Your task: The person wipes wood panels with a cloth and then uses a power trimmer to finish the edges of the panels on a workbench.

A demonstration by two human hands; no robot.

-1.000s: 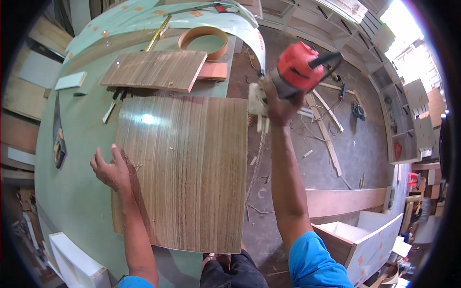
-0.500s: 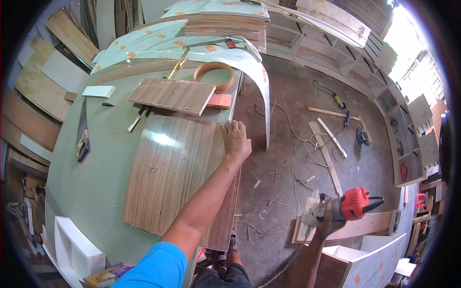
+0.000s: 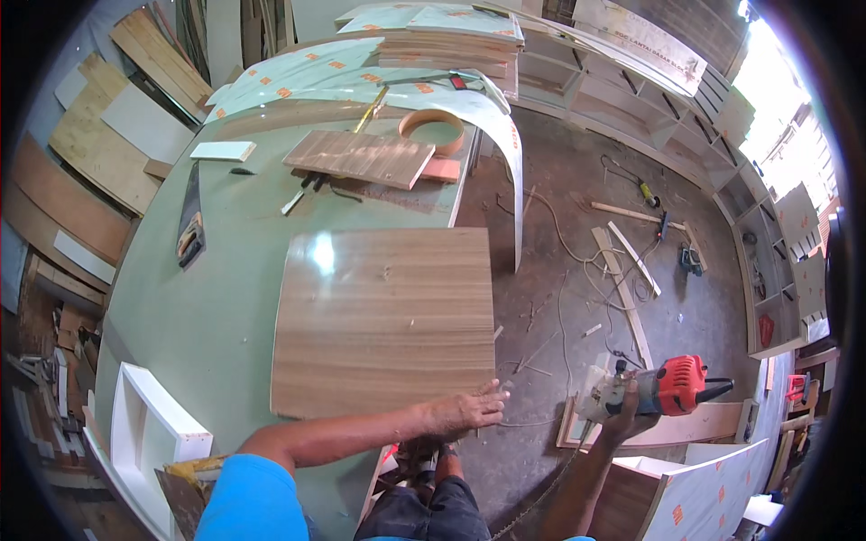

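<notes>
A wood-grain board (image 3: 383,316) lies flat on the green-topped table, its right side reaching past the table's edge. At its near right corner, my left hand (image 3: 465,412) rests with fingers stretched out and slightly apart. Off to the right, above the floor, my right hand (image 3: 624,413) is wrapped round the body of a red trim router (image 3: 672,386). The router is held sideways, its clear base to the left, apart from the board. The grip's underside is hidden.
On the table (image 3: 225,298) lie a handsaw (image 3: 190,225), a smaller wood-grain panel (image 3: 361,157), a roll of edge banding (image 3: 431,132) and a white strip (image 3: 223,151). Cords, wood strips (image 3: 622,293) and a sander (image 3: 690,261) litter the floor. A white box frame (image 3: 149,442) stands near left.
The board has turned, its grain now running left to right. My left hand has moved from its far right corner to the near right one. The router stays in my right hand.
</notes>
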